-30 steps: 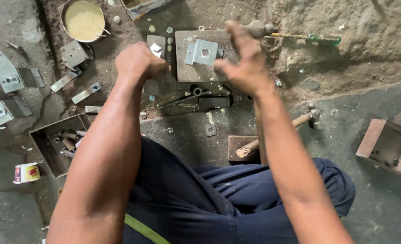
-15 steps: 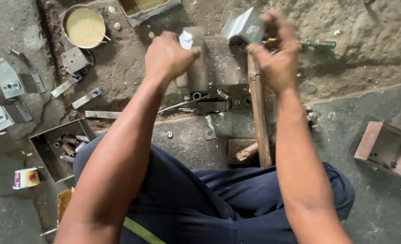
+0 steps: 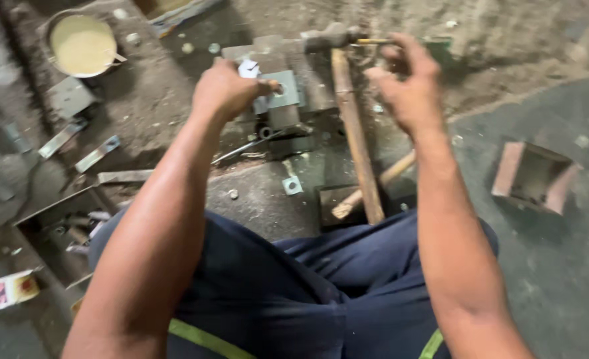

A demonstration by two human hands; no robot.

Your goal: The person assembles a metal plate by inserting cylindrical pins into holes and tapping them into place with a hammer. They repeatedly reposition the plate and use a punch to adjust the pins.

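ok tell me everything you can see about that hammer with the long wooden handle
The hammer has a long, pale brown wooden handle, worn and dusty, and a dark metal head, blurred, at its far end. It lies slanted on the dirty floor, head away from the person, near the right hand, and the handle's near end by the dark blue trouser leg, crossing a small dark open box. A second, shorter wooden handle pokes out from under it. Neither hand grips it; the right hand hovers beside the head.
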